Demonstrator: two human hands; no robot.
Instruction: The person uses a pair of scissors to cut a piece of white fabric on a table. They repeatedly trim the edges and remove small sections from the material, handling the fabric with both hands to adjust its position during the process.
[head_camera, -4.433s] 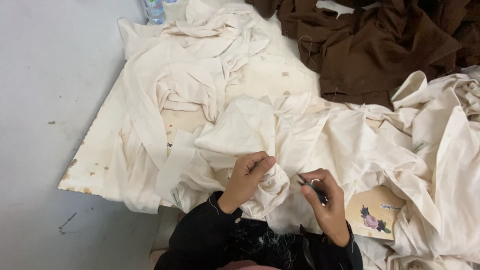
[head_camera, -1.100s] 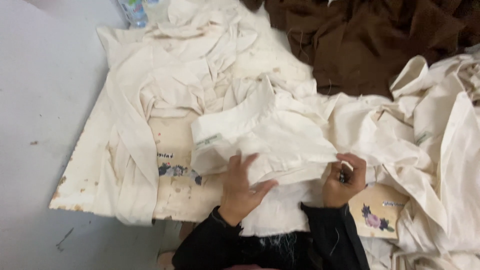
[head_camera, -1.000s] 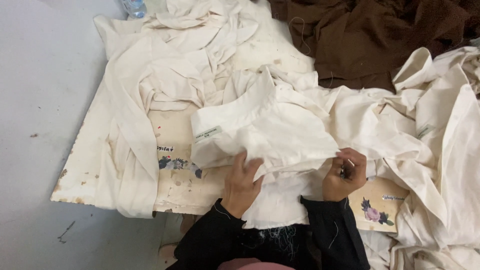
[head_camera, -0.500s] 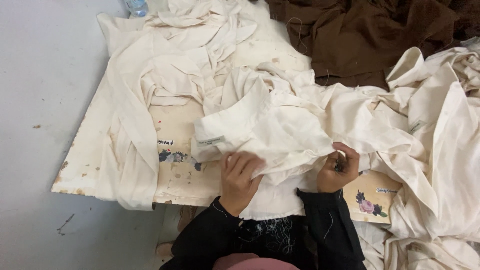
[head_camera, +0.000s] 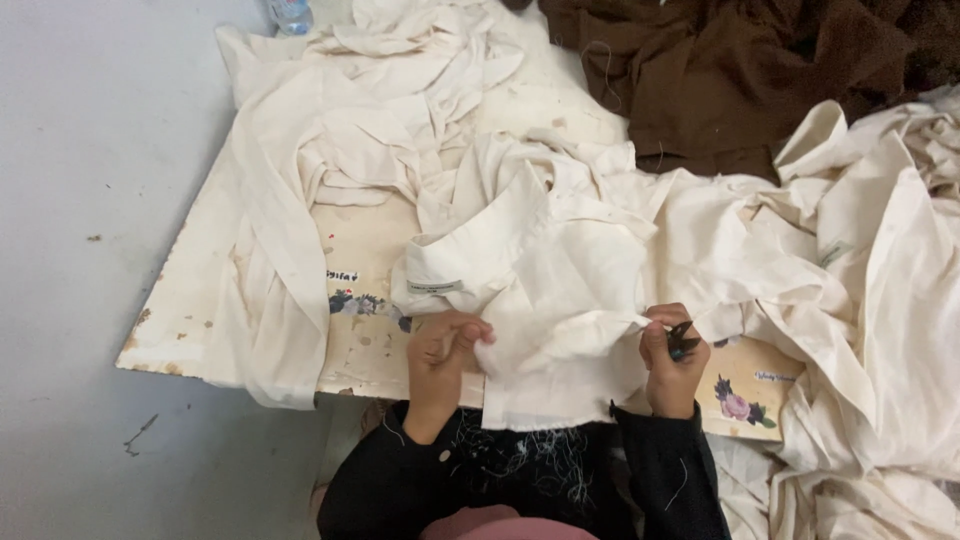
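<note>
The left hand (head_camera: 445, 345) has shifted from pressing the garment (head_camera: 560, 300) flat to pinching its edge; the right hand (head_camera: 668, 360), beside it, stays closed on snips (head_camera: 683, 341).

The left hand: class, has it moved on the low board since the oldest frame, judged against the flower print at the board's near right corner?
Yes. The left hand has shifted left, away from the flower print, gripping the cream garment.
</note>
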